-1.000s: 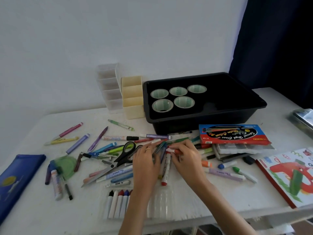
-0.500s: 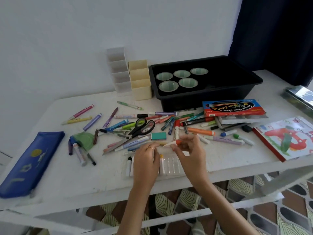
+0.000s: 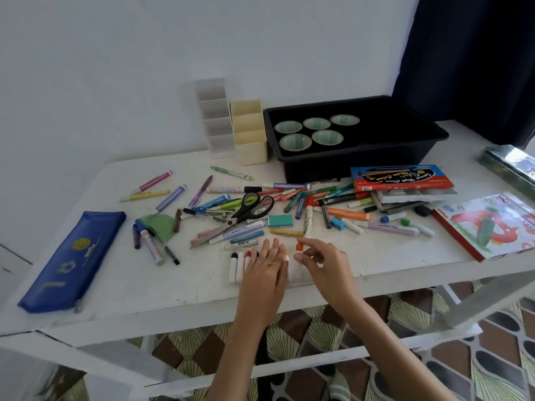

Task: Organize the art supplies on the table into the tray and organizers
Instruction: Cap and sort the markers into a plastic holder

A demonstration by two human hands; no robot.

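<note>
Head view: the left hand (image 3: 267, 267) lies flat, fingers straight, on a clear case (image 3: 307, 274) of markers (image 3: 236, 267) at the table's (image 3: 144, 293) near edge. The right hand (image 3: 322, 264) hovers just beside it, fingers loosely curled. An orange cap (image 3: 299, 247) sits between its forefinger and thumb; I cannot tell whether they pinch it. Loose pens (image 3: 347, 214) and scissors (image 3: 252, 209) lie just beyond the hands. The tray (image 3: 434, 134) and organizers (image 3: 250, 134) stand well behind.
</note>
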